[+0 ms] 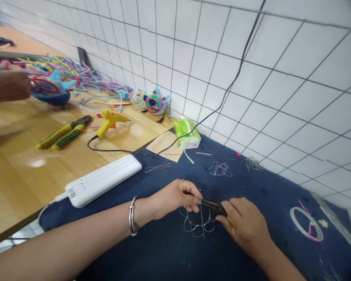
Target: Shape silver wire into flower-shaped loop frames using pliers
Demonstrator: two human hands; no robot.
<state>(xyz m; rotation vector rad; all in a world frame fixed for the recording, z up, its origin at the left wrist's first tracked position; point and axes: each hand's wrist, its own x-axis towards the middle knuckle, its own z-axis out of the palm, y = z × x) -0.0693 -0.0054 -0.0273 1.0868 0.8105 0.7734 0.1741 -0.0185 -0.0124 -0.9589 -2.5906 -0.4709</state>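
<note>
My left hand [183, 197], with a silver bangle at the wrist, pinches the top of a looped wire frame [197, 226]. The frame has scalloped loops, small pinkish spots where they meet, and a straight wire down its middle. My right hand [242, 218] is closed around pliers [215, 207] with dark jaws and a bit of yellow handle showing. The jaw tips meet the wire right at my left fingertips. Both hands are above the dark blue cloth [152, 249].
A white power strip [105, 180], yellow glue gun [109, 123] and yellow-green pliers [66, 132] lie at left. Another person's hand [8, 86] is beside a blue-and-red craft piece [51, 90]. A tissue pack [187, 132], wire tangles [220, 168] and a white ring [306, 224] lie around.
</note>
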